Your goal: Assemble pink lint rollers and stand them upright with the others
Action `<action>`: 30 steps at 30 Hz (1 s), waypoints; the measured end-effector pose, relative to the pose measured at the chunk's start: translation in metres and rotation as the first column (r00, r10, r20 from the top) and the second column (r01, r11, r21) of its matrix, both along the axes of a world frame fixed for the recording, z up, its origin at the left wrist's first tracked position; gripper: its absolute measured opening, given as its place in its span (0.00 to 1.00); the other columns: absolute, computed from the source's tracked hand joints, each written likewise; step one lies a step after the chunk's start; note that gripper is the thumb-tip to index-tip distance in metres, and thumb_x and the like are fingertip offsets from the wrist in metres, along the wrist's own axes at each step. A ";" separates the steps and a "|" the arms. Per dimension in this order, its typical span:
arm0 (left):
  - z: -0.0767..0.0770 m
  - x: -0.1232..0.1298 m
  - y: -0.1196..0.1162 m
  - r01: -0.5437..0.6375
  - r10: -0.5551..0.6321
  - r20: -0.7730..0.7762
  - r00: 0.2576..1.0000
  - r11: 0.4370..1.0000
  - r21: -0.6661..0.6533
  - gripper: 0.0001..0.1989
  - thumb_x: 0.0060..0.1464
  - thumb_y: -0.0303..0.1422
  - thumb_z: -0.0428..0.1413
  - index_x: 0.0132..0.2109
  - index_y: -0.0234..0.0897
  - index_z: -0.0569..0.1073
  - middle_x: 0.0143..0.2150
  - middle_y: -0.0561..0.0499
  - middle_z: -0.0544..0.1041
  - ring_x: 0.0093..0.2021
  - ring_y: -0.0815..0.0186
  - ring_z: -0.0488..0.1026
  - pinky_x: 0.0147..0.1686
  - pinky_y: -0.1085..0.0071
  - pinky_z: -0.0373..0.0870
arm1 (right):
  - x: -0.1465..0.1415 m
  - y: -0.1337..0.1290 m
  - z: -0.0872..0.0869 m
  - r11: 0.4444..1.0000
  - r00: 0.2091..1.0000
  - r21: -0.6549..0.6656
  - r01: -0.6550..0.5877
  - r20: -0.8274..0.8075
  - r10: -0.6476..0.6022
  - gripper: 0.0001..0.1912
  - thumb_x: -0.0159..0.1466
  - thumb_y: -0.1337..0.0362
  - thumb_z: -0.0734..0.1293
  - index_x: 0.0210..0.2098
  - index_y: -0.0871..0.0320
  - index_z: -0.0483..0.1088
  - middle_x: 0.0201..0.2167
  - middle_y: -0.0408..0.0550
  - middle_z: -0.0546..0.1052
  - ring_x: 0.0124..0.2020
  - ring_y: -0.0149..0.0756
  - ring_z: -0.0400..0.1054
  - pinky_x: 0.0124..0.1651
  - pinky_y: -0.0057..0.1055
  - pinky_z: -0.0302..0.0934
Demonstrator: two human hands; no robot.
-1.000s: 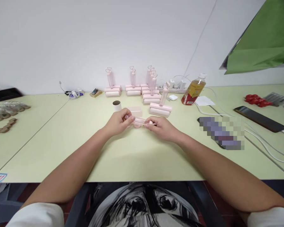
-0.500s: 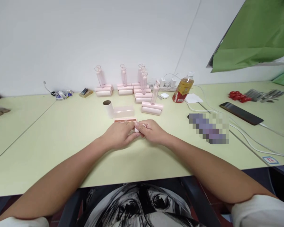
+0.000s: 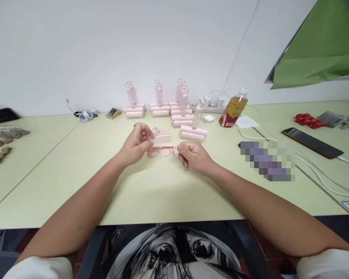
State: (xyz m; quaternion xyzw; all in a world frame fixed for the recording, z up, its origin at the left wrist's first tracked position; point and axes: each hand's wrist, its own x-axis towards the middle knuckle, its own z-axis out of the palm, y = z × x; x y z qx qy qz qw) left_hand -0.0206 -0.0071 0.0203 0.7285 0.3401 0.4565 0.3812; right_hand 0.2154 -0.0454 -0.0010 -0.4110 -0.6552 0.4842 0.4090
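Observation:
My left hand [image 3: 137,142] pinches a short clear tube [image 3: 155,132], tilted up to the right. My right hand [image 3: 194,155] is closed on a small pink plastic piece [image 3: 175,150]. Between the hands lies a long pink plastic part [image 3: 164,147], with round pink discs [image 3: 164,152] at its near edge. Just behind it sits a translucent pink cover [image 3: 163,136]. A white roll with a cardboard core is mostly hidden behind my left hand.
Several pink lint rollers [image 3: 192,133] stand with handles up along the wall. To the right are a drink bottle [image 3: 234,108], a blurred-out object [image 3: 266,161], a black phone [image 3: 311,143] and white cables. Wrapped items [image 3: 7,135] lie at far left.
My hands have come apart, the left moving up and left with the clear tube. The pink part with discs now shows between them. The view has shifted slightly.

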 end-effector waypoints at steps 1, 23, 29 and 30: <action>0.006 -0.007 0.003 -0.048 0.049 -0.055 0.997 0.999 0.017 0.13 0.48 0.32 0.58 0.42 0.39 0.65 0.38 0.52 0.71 0.27 0.72 0.65 0.26 0.73 0.64 | -0.001 0.001 -0.002 1.000 1.000 -0.012 0.005 -0.003 -0.005 0.27 0.62 0.39 0.64 0.26 0.58 0.67 0.18 0.39 0.67 0.15 0.25 0.58 0.18 0.25 0.51; 0.001 -0.033 0.033 -0.567 0.557 -0.605 0.569 0.798 0.203 0.32 0.46 0.43 0.65 0.56 0.42 0.65 0.32 0.53 0.76 0.34 0.61 0.76 0.32 0.69 0.68 | -0.011 -0.008 -0.005 1.000 0.997 0.018 -0.013 0.074 0.011 0.16 0.57 0.51 0.70 0.31 0.59 0.72 0.20 0.38 0.63 0.20 0.26 0.54 0.24 0.27 0.48; -0.010 -0.027 0.045 -0.574 0.598 -0.572 0.562 0.780 0.250 0.33 0.49 0.42 0.64 0.59 0.40 0.62 0.34 0.51 0.77 0.36 0.59 0.75 0.36 0.68 0.67 | -0.013 -0.007 -0.007 0.999 0.999 0.018 0.028 0.044 -0.029 0.16 0.55 0.53 0.72 0.31 0.56 0.65 0.20 0.35 0.60 0.21 0.26 0.51 0.26 0.26 0.47; -0.011 -0.027 0.046 -0.574 0.602 -0.569 0.560 0.777 0.257 0.34 0.49 0.43 0.63 0.59 0.39 0.62 0.34 0.50 0.77 0.36 0.59 0.75 0.36 0.67 0.67 | -0.013 -0.007 -0.007 0.999 0.998 0.028 0.038 0.046 -0.039 0.16 0.55 0.53 0.72 0.31 0.56 0.64 0.20 0.35 0.60 0.21 0.26 0.51 0.26 0.26 0.47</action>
